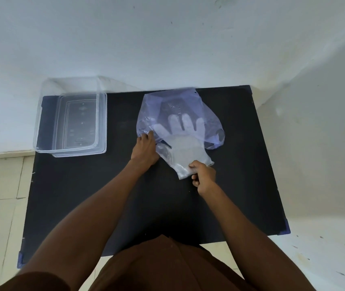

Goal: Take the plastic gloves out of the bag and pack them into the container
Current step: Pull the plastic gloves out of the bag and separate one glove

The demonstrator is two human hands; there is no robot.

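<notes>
The bag (180,118) lies on the table (83,196), toward its far edge; the container (70,120) stands well to the left of the bag, at the table's far left corner; the gloves (182,143) lie half inside the bag, their cuff sticking out on the bag's near side; behind the bag rises the wall (167,38)

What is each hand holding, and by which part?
Left hand grips translucent bluish plastic bag at its mouth edge; right hand pinches clear plastic gloves by the cuff.
</notes>
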